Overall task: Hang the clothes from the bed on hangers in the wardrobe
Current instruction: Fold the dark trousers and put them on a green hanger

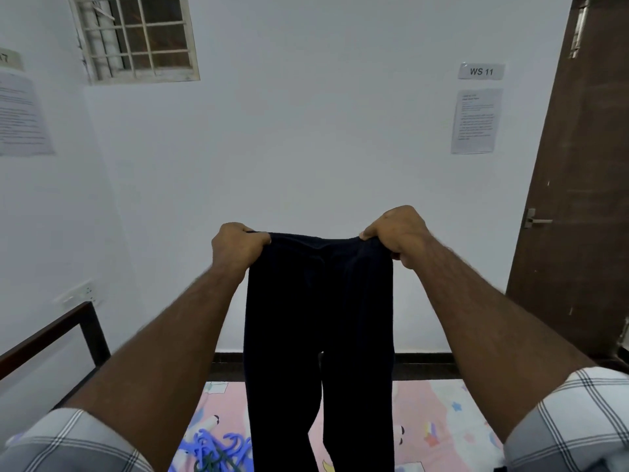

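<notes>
Head view looks across the bed toward a white wall, where a small sign (481,71) reads "WS 11". Below it hangs a printed sheet (476,121) whose text is too small to read. Another printed sheet (21,114) is on the left wall, also unreadable, and above it the edge of a label (9,58) shows characters cut off by the frame.

Both arms reach forward and up, sleeves of a checked shirt rolled above the elbows. The left hand (238,248) has its fingers curled over and pinches the left end of the waistband of a pair of dark trousers (320,318), thumb pressed against the cloth. The right hand (398,233) grips the right end of the waistband the same way, knuckles up, fingers closed around the fabric. The waistband is stretched between the two hands, held in the air in front of the wall; the two legs hang straight down over the bed (439,420) with its pink patterned sheet.

A bunch of blue hangers (218,444) lies on the sheet to the left of the trouser legs. A brown door (578,199) with a metal handle stands at the right, and a barred window (136,35) sits at the upper left.
</notes>
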A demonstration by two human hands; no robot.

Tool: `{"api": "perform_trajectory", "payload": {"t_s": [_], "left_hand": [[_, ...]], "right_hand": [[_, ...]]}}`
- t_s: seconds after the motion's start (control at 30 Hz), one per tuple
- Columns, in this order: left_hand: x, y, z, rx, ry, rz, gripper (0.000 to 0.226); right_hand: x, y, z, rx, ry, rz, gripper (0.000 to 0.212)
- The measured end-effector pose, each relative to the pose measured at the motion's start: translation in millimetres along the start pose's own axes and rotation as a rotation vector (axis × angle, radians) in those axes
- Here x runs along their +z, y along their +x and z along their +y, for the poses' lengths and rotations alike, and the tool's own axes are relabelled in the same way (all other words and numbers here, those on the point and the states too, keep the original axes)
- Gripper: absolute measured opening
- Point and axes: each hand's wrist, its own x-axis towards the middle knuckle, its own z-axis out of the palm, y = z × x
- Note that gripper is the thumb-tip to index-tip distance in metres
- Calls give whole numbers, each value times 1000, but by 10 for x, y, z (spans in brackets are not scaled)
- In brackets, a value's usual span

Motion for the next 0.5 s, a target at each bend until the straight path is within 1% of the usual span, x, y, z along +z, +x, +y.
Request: {"api": "perform_trajectory", "payload": {"t_s": [0.07,0.17,0.27,0.4,0.5], "left_hand": [[75,-29,21,-31,-35,-30,29],[163,-60,17,-67,-118,-89,24],[274,-126,23,-40,-189,-187,21],[420,-268,134,21,-279,-302,21],[441,-365,218,10,-396,-471,14]], "right_hand": [[90,-34,2,44,79,-44,25],[207,-75,25,68,176,-59,28],[359,-95,48,40,191,-54,29],[564,-144,10,-17,156,-7,24],[633,-192,-10,-33,186,50,27]]}}
